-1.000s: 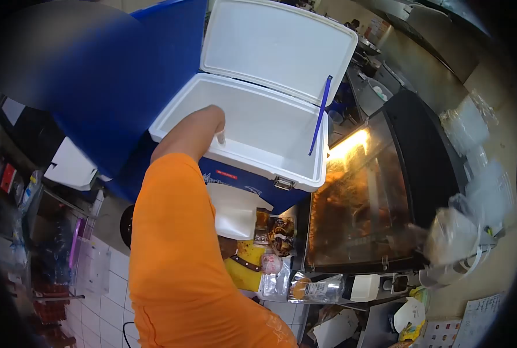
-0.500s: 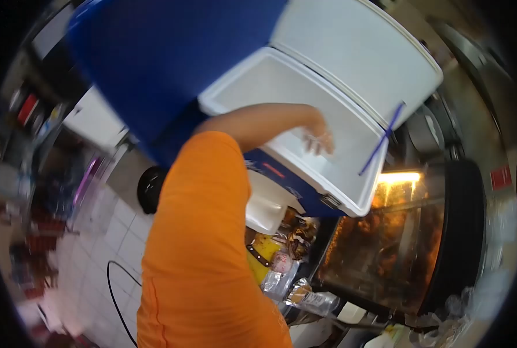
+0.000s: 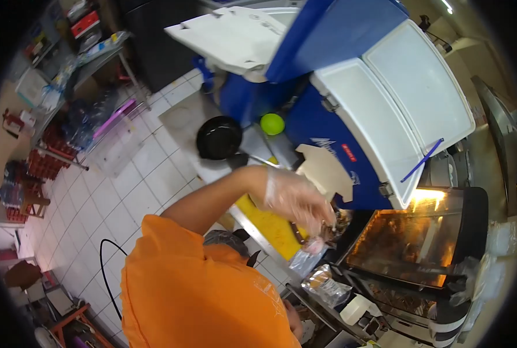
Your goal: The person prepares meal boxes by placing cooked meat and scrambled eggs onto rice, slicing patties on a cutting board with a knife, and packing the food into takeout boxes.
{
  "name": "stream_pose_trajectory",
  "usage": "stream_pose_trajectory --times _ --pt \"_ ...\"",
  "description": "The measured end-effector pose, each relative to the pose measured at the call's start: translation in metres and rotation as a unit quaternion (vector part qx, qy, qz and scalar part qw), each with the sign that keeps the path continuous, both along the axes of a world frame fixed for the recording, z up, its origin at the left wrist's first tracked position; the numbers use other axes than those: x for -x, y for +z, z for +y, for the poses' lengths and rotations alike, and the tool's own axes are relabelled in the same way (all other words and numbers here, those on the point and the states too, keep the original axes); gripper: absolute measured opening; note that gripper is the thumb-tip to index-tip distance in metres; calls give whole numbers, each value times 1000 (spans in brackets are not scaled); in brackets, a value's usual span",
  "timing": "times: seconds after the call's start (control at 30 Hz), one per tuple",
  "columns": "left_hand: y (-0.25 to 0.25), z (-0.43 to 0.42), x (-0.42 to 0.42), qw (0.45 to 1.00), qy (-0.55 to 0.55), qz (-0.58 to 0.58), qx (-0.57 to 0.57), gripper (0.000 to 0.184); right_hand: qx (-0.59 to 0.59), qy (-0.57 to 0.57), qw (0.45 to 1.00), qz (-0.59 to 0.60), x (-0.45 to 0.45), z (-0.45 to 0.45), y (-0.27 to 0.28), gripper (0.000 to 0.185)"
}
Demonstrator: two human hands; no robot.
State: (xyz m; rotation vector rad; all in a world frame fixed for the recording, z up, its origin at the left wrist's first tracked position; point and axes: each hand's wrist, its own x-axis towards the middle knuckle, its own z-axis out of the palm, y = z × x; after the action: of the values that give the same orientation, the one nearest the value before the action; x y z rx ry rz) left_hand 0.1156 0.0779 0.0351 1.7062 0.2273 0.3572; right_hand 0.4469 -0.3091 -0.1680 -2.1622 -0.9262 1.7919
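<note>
1. Out of the cooler (image 3: 360, 107) now, my left hand (image 3: 299, 200) is over the yellow board (image 3: 264, 223).
2. The knife (image 3: 298, 234) lies near my fingertips.
3. Fingers half-curled, blurred; whether they grip anything, I can't tell. My right hand is out of view.

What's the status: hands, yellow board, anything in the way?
Left hand gloved, blurred, grip unclear. Right hand not visible. Yellow board partly hidden by left hand; dark knife handle nearby.
</note>
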Motion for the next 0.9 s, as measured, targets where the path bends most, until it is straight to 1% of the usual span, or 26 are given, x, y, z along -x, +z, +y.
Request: stream_pose_trajectory --times 0.03,0.07,0.1,0.13,0.17,0.2,0.23,0.27,0.3,0.33,0.37,0.4,0.43,0.47,0.53,0.57,0.67,0.7,0.77,0.8,0.83,0.87,0.9 --pt "-22 -5 27 998 49 1 40 43 -7 52 999 -14 12 6 -4 51" --pt "-27 -15 57 990 126 3 60 40 -14 93 995 -25 26 10 -10 52" --pt "-33 -25 86 976 203 2 80 38 -7 92 995 -21 35 4 -26 50" --pt "-31 -34 116 949 305 3 75 35 1 91 996 -18 45 -2 -41 48" --pt "-37 -38 143 915 390 -11 102 35 9 85 996 -15 54 -9 -54 46" --pt "-46 -37 168 874 467 -24 130 35 -25 152 986 -58 68 -12 -54 45" --pt "-50 -33 195 819 549 -9 170 39 -52 211 971 -101 79 -23 -52 44" --pt "-84 -8 225 758 587 -125 254 51 -83 217 964 -127 71 -51 -93 44" --pt "-89 4 251 740 590 -180 268 71 -42 248 950 -184 98 -51 -62 50" --pt "-82 8 265 717 603 -215 276 87 -53 198 965 -164 102 -80 -80 55" --pt "-62 22 283 717 596 -181 313 96 -88 173 969 -154 115 -92 -74 54" --pt "-63 54 299 713 614 -186 282 89 -87 101 988 -77 135 -95 -55 51" --pt "-49 79 309 769 556 -161 272 120 -75 71 992 -71 148 -99 -47 49" --pt "-47 108 313 756 575 -150 275 119 -61 42 995 -63 161 -105 -44 48" --pt "-39 161 315 730 611 -133 277 119 -56 36 993 -98 180 -115 -51 48" --pt "-38 177 319 735 581 -147 316 115 -49 34 991 -118 189 -118 -56 48" --pt "-47 222 328 780 477 -209 348 111 -44 -102 994 -11 229 -90 -42 50" --pt "-37 214 324 786 486 -188 333 107 -64 -129 989 40 240 -74 -43 51" --pt "-36 205 321 801 466 -190 325 82 -116 -119 984 58 273 -12 -21 50" --pt "-32 215 328 810 457 -194 311 70 -150 -117 981 45 293 30 -10 50" --pt "-43 233 333 822 422 -208 321 53 -175 -103 979 29 314 80 7 50" --pt "-43 233 331 819 433 -213 309 50 -215 -98 972 9 337 130 22 48" --pt "-35 222 332 820 434 -203 313 50 -276 -114 954 16 368 182 50 49"
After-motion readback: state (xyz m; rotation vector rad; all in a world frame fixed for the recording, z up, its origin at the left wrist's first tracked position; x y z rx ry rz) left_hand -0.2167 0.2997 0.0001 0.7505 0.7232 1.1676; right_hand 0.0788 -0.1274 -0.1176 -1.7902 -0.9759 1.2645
